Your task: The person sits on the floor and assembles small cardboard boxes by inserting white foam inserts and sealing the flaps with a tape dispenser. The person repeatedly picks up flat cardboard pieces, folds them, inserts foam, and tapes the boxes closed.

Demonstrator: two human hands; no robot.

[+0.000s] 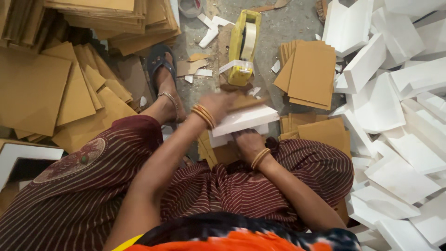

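Two hands work at frame centre. Left hand [218,103], blurred, presses a brown cardboard strip [248,101] onto the white foam block [244,120]; finger position cannot be determined. Right hand [248,142] grips the block from below, fingers closed. Yellow tape dispenser [244,46] stands above on the floor. Risk: block shifting under pressure, misaligning the strip.

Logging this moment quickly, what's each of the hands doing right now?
Left hand: blurred, resting on top of the white folded box, pressing a brown card piece; grip cannot be told.
Right hand: closed on the box's underside, holding it.
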